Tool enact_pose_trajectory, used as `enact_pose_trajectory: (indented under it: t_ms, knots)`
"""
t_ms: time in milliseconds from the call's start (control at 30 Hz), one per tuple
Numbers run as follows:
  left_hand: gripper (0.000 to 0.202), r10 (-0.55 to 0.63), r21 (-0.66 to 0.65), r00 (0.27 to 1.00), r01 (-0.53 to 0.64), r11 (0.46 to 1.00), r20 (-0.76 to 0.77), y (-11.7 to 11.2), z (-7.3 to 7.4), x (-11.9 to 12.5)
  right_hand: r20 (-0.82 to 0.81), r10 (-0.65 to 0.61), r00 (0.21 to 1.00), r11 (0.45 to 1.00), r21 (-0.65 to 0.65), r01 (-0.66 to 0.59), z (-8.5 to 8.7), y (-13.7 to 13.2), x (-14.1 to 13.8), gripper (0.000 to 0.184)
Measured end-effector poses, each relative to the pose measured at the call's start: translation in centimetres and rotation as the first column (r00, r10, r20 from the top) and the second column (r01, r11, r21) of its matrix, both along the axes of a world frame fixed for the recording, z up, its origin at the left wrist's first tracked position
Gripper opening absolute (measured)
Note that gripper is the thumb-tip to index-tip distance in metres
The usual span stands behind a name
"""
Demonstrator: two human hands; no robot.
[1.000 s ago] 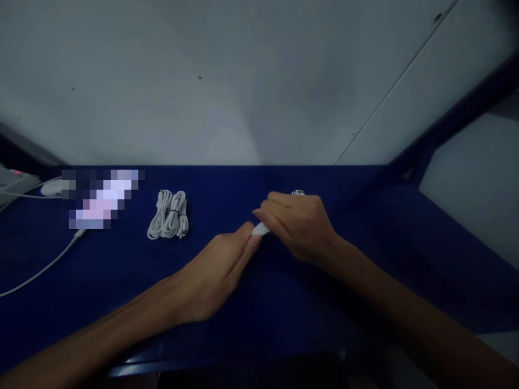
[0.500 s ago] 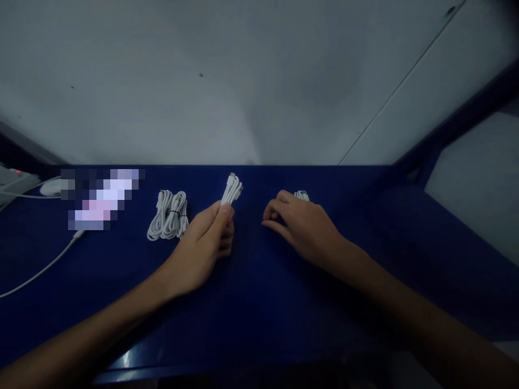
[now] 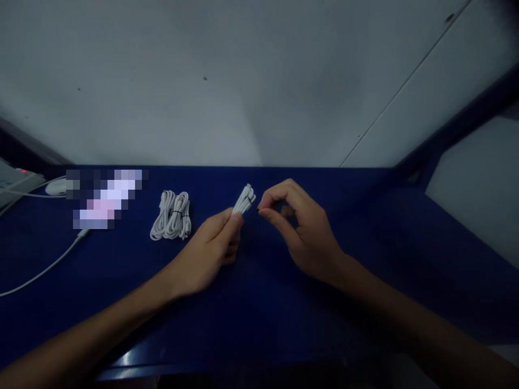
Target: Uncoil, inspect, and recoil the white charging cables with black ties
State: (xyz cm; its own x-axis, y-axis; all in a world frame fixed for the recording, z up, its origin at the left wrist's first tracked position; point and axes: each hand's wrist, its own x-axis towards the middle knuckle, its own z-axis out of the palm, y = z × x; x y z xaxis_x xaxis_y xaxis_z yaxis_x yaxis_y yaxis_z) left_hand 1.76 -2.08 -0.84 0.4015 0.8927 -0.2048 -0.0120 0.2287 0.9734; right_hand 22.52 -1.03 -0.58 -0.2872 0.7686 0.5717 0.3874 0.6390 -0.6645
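My left hand [image 3: 217,243] is closed around a folded white cable [image 3: 245,200]. The cable's bundled upper end, with a pale connector tip, sticks up past the thumb. Just to the right, my right hand [image 3: 302,227] has thumb and index finger brought together in a pinch beside the bundle, apart from it by a small gap. Whatever those fingertips hold, if anything, is too small and dark to make out. Left of my left hand lie several coiled white cables [image 3: 171,215], side by side, with dark ties around their middles.
The blue tabletop [image 3: 259,313] meets a pale wall [image 3: 243,108] at the back. A blurred-out bright device [image 3: 107,200] with a white cord [image 3: 52,273] lies at the left. Behind it are a white rounded object [image 3: 55,187] and a pale box with a red light [image 3: 18,178].
My left hand and its cable have shifted slightly right and down. My right hand has turned, its pinch now level with the bundle. The white cable end seen behind it is now hidden.
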Motion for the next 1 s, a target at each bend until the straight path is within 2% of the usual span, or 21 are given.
enact_pose_trajectory:
  t_ms: [67, 133, 267, 367, 500, 633, 767, 1000]
  knots:
    - [0.040, -0.053, 0.070, 0.995, 0.059, 0.996, -0.084, -0.3, 0.2, 0.0, -0.034, 0.059, 0.998, 0.998, 0.014, -0.058, -0.1, -0.4, -0.3, 0.009]
    - [0.042, -0.054, 0.165, 0.979, 0.087, 0.982, -0.196, -0.6, 0.5, 0.0, -0.042, 0.075, 0.996, 0.997, -0.005, -0.075, -0.4, -0.6, -0.6, 0.009]
    - [0.040, -0.002, 0.321, 0.922, 0.137, 0.937, -0.386, -0.9, 1.0, 0.2, -0.045, 0.029, 0.999, 0.999, -0.015, -0.030, -0.7, -0.9, -0.8, 0.009]
    - [0.037, 0.028, 0.370, 0.910, 0.140, 0.918, -0.413, -1.0, 1.2, 0.3, -0.031, -0.018, 0.999, 1.000, -0.003, 0.018, -0.7, -1.2, -1.1, 0.010]
    - [0.039, 0.024, 0.301, 0.947, 0.078, 0.951, -0.320, -1.2, 1.1, 0.3, -0.001, -0.085, 0.996, 0.995, 0.051, 0.085, -0.5, -1.4, -1.3, 0.011]
    - [0.042, 0.017, 0.155, 0.989, 0.005, 0.988, -0.144, -1.4, 0.8, 0.5, 0.018, -0.109, 0.994, 0.991, 0.086, 0.107, -0.5, -1.5, -1.3, 0.012]
    - [0.046, 0.037, 0.024, 0.999, -0.038, 0.999, 0.026, -1.2, 0.6, 0.7, 0.048, -0.115, 0.992, 0.987, 0.119, 0.108, -0.6, -1.6, -1.3, 0.011]
    - [0.052, 0.061, -0.028, 0.987, -0.058, 0.998, 0.150, -0.7, 1.0, 1.0, 0.062, -0.126, 0.990, 0.983, 0.144, 0.116, -0.9, -2.0, -1.6, 0.007]
